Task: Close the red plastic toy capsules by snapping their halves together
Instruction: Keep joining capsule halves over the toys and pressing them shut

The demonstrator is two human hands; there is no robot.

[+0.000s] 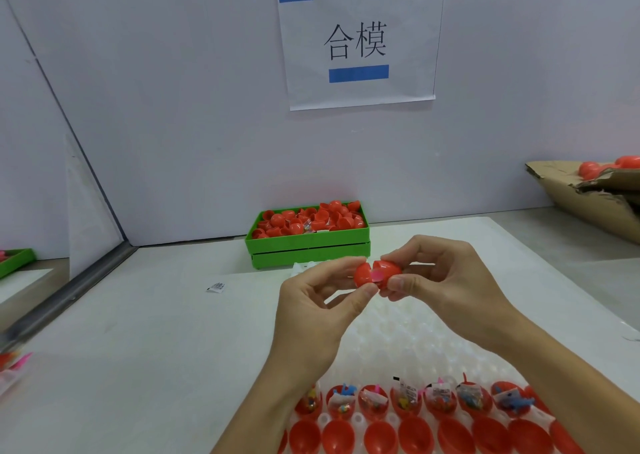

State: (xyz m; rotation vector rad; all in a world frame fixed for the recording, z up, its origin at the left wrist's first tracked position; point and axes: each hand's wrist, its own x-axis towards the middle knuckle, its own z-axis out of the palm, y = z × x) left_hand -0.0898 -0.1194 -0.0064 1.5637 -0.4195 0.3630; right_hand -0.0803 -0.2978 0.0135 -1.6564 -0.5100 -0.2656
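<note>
Capsule (377,273) halves sit between the 2 hands, held up over the tabletop (138,332), in front of the green bin (308,242). The left hand (311,315) pinches the left half between thumb and forefinger; the right hand (440,280) pinches the right half the same way, fingers (398,284) curled round the dome. The 2 rims almost meet, with a narrow gap at the top and something pink showing in the seam, probably the toy or its wrapper.

Judging by the look, the shells are thin, glossy plastic: light, fairly stiff, and likely slick under bare fingertips. The best hold appears to be on the rounded back of each half, away from the rim, so the pressure runs straight along the axis and the edges stay free to seat. Squeezing the rim itself could bend it oval and stop the snap. The pink piece could catch in the joint, so it may need tucking in before the push.

Below the hands, a clear blister tray (415,342) carries a row of open halves (408,401) filled with small toys and a nearer row of bare red halves (415,436). The green bin holds loose red halves, and a cardboard box (588,193) at far right holds more red capsules.
</note>
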